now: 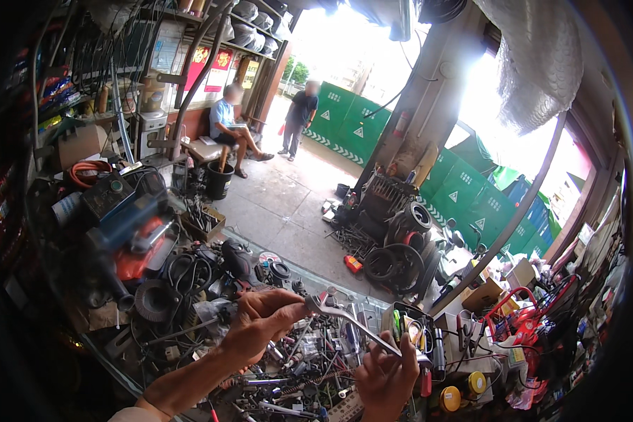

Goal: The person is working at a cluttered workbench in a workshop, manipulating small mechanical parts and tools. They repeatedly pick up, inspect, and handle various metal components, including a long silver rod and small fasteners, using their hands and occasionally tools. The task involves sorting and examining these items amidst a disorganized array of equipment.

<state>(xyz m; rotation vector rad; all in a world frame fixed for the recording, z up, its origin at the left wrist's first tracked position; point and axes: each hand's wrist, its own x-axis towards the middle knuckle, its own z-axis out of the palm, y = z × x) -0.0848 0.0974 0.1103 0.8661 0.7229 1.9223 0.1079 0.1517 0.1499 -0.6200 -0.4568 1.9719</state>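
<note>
A curved silver metal lever (pixel 352 320) stretches between my two hands above a cluttered workbench. Its rounded knob-like end sits in the pinch of my left hand (pixel 260 323), between thumb and fingertips. From there the lever bends down to the right, where the fingers of my right hand (pixel 387 376) close on its far end. I cannot make out exactly what kind of part or tool it is. Beneath both hands lies a dense spread of small metal parts (pixel 299 359), bolts and tools. A red-handled tool (pixel 427 382) is beside my right hand.
A blue power tool (pixel 130 225) and black cables crowd the bench's left. At right are a tray of tools (pixel 418 330) and yellow-lidded tubs (pixel 450 399). Tyres (pixel 394 267) stack by a pillar (pixel 429 91). One person (pixel 225 123) sits, another (pixel 302 116) stands beyond.
</note>
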